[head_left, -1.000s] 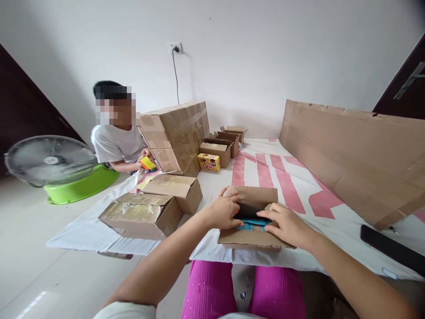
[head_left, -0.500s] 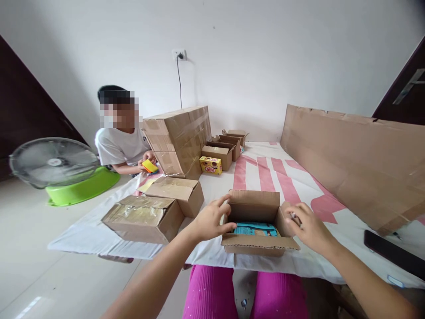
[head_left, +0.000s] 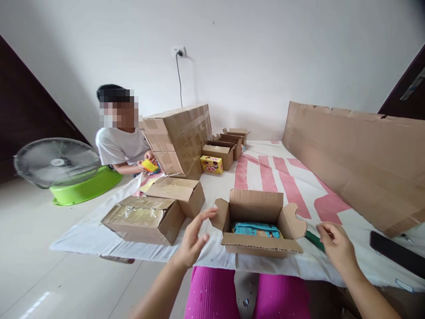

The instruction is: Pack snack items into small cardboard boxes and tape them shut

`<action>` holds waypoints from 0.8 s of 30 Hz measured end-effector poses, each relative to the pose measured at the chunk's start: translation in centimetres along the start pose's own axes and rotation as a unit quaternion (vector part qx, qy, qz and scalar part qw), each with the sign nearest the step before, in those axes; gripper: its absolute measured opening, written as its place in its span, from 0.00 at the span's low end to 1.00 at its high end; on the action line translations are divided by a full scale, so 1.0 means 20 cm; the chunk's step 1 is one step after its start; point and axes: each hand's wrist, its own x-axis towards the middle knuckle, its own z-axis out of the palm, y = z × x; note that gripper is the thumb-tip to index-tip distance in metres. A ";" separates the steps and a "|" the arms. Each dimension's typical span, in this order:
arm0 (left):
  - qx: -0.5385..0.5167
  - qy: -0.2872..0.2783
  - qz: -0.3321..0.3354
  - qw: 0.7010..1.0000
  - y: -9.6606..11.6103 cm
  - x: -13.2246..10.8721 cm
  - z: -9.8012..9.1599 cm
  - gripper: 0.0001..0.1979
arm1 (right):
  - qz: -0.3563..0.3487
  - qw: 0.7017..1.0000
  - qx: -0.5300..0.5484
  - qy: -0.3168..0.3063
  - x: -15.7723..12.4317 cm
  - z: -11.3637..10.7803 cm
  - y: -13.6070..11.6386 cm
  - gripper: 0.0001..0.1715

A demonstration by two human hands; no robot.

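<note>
A small cardboard box (head_left: pixel 255 204) stands in front of me on the white and pink cloth with all its flaps spread. A teal packet (head_left: pixel 255 229) lies inside it. My left hand (head_left: pixel 194 238) hovers just left of the box, fingers spread, holding nothing. My right hand (head_left: pixel 336 246) is to the right of the box, fingers pinched on the end of a thin green tool (head_left: pixel 313 241) that rests on the cloth beside the right flap.
Two closed boxes (head_left: pixel 142 218) (head_left: pixel 177 192) sit at the left. Behind are a large taped box (head_left: pixel 179 135), small open boxes (head_left: pixel 219 153) and a yellow carton (head_left: pixel 211 164). A cardboard sheet (head_left: pixel 358 155) leans at right, above a black phone (head_left: pixel 395 253). A person (head_left: pixel 119 144), fan (head_left: pixel 56 161) and green basin (head_left: pixel 88 187) are at left.
Both hands left the box and its flaps now stand spread. My left hand drew back to the left. My right hand moved right and down onto the green tool.
</note>
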 end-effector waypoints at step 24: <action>0.081 -0.075 -0.139 0.984 -0.03 0.21 0.18 0.11 | -0.263 0.959 0.057 -0.089 -0.11 0.03 -0.53 0.14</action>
